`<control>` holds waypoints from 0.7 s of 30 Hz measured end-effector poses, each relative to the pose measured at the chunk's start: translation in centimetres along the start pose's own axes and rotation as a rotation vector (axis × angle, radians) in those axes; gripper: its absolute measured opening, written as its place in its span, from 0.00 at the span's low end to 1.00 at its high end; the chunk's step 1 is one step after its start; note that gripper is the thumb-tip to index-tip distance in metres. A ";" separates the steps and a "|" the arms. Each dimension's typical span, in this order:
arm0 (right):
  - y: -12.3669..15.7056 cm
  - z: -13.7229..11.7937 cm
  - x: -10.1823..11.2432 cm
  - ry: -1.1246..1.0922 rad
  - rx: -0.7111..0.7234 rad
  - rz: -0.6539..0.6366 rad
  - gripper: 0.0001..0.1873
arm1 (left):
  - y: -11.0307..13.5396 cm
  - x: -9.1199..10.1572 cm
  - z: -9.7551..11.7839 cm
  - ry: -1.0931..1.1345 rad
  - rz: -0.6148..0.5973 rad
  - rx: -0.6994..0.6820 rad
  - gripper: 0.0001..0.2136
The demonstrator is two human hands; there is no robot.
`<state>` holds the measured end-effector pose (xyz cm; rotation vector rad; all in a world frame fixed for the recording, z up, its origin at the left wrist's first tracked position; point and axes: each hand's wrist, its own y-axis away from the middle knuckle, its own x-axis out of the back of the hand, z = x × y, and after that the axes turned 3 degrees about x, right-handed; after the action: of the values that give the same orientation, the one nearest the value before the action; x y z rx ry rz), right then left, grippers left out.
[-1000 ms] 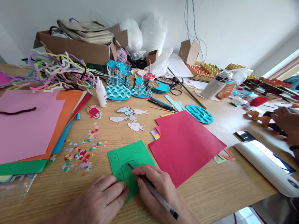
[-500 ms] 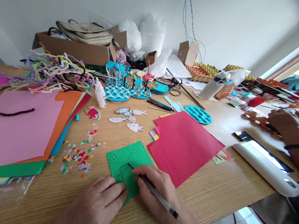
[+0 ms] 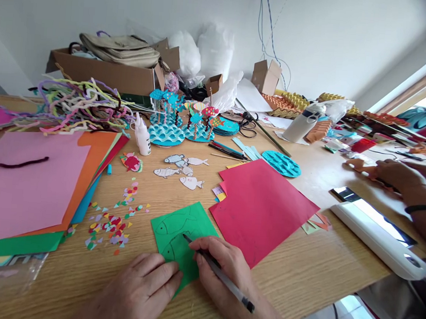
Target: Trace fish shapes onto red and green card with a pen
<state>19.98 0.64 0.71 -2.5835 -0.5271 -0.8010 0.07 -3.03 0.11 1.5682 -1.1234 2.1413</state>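
My right hand [image 3: 223, 267] grips a black gel pen [image 3: 223, 276], its tip touching a square of green paper [image 3: 190, 216]. Two fish outlines are drawn on this paper: a whole one near the top and another lower down at the pen tip, partly hidden by my hands. Fingers laid flat, my left hand [image 3: 149, 281] rests on the paper's lower left edge. Just beyond are several white paper fish cutouts [image 3: 166, 172]. A large red paper sheet [image 3: 264, 207] lies to the right of the green one.
Stacked coloured paper [image 3: 32, 181] and paper confetti [image 3: 111, 225] lie left. Behind stand a glue bottle [image 3: 142, 136], pipe cleaners [image 3: 81, 104] and blue wave-patterned fish models [image 3: 167, 134]. At right are a white device [image 3: 378, 244] and another person's hands [image 3: 397, 175].
The camera view has shifted very slightly. My hands, the pen and the green paper look almost unmoved. At the right, the other person's hands have shifted a little.
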 end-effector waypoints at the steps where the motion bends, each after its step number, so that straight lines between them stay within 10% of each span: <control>1: 0.0 0.0 0.0 0.002 -0.004 0.000 0.11 | 0.0 0.0 -0.1 0.005 -0.003 -0.007 0.22; 21: 0.0 0.0 0.2 0.018 -0.017 0.005 0.11 | 0.1 0.0 -0.2 0.012 0.010 -0.037 0.22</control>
<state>20.14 0.72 0.85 -2.5897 -0.5108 -0.8306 -0.14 -2.92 0.02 1.5347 -1.1624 2.1209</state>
